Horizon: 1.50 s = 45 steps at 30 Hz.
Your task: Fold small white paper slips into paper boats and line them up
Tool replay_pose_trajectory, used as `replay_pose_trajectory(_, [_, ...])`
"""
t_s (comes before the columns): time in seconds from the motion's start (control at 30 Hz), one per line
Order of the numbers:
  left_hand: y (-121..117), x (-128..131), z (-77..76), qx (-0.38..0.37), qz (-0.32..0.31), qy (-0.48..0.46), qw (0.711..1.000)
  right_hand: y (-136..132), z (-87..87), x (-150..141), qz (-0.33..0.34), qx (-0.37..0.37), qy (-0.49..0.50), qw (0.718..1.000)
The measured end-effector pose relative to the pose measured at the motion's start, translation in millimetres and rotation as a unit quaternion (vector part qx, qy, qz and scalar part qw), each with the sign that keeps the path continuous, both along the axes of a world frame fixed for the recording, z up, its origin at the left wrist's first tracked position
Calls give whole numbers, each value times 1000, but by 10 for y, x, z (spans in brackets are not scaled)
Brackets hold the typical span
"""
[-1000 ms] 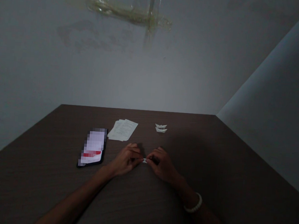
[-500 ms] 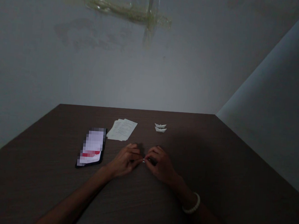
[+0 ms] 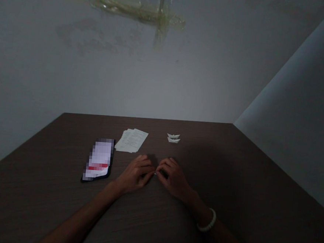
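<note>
My left hand point(image 3: 138, 172) and my right hand point(image 3: 172, 177) meet near the middle of the table, thumbs and fingers pinched. Between their fingertips is a small piece of white paper point(image 3: 155, 173), mostly hidden by the fingers, so its shape cannot be made out. Beyond my right hand stand two small white folded paper boats point(image 3: 173, 140), one just behind the other. A pale bracelet point(image 3: 209, 222) circles my right wrist.
A stack of printed paper sheets point(image 3: 132, 141) lies beyond my left hand. Left of it rests a phone point(image 3: 98, 160) with a lit, blurred screen. The dark wooden table point(image 3: 149, 224) meets a wall point(image 3: 159, 84) at its far edge.
My fingertips have drawn slightly closer together, and less of the white paper shows between them. The whole view has shifted very slightly; the boats, sheets and phone rest as before.
</note>
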<state>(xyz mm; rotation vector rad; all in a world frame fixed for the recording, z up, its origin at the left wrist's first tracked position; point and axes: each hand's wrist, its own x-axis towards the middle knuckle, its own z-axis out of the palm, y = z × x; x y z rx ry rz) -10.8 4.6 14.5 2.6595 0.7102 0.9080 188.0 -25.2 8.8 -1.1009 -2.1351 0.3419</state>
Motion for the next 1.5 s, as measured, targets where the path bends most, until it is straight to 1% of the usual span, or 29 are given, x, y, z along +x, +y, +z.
replay_pose_trajectory(0.13, [-3,-8,15,-14,15,8,1000,2,-31,12,-13,20,-19,1000])
replay_pose_trajectory(0.27, [32,-8,-5,-35,25,0,999,13,-69,26,-26,28,-27,999])
replay_pose_trajectory(0.4, [48,-1,-14,-46,20,-15,999,25,-83,34,-18,26,-24,999])
replay_pose_trajectory(0.57, [22,13,24,-42,1,-18,999,14,-63,33,-9,26,-14,1000])
replay_pose_trajectory(0.7, [25,5,55,-58,-15,-27,998,11,-54,22,-10,17,5,1000])
replay_pose_trajectory(0.97, [48,-9,45,-109,-14,-61,992,41,-73,41,-19,-6,42,999])
replay_pose_trajectory(1.17, [60,11,83,-142,-18,-55,988,45,-79,34,-24,-21,54,998])
replay_pose_trajectory(1.37, [113,6,4,-175,-12,-11,984,57,-105,51,-43,-42,46,997])
replay_pose_trajectory(1.5, [105,17,-54,-141,8,11,990,82,-138,97,-45,-42,19,998])
